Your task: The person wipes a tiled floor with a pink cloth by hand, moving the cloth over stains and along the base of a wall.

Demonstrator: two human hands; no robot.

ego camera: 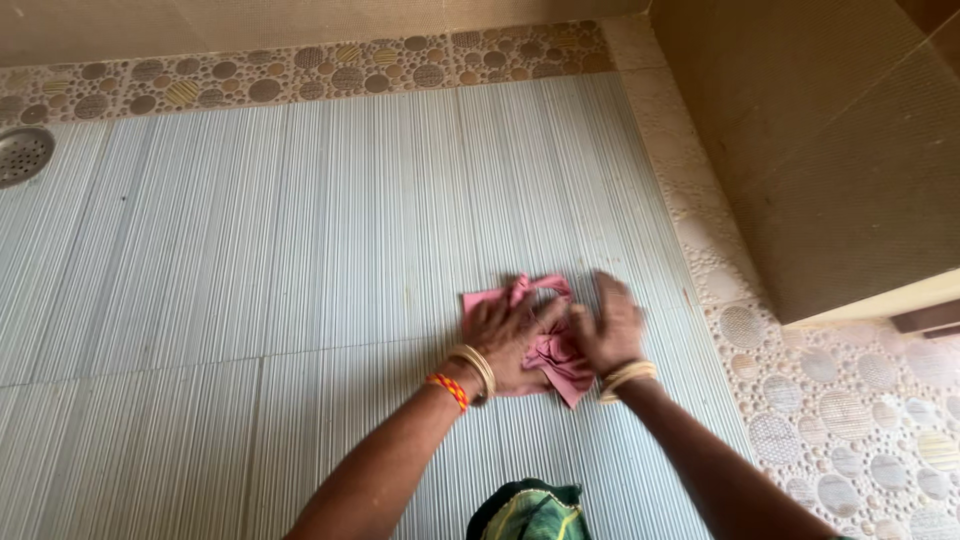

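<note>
A crumpled pink cloth [548, 345] lies on the pale ribbed floor tiles [300, 250]. My left hand [505, 335] presses down on the cloth's left part, fingers spread over it. My right hand [605, 325] grips the cloth's right side and looks blurred. Both wrists wear pale bangles, and the left wrist also has an orange-red one. Much of the cloth is hidden under my hands.
A round metal floor drain [22, 152] sits at the far left. A pebble-pattern tile border [300, 70] runs along the top and down the right side. A tan tiled wall [840, 150] rises at the right. Green fabric [530, 512] shows at the bottom edge.
</note>
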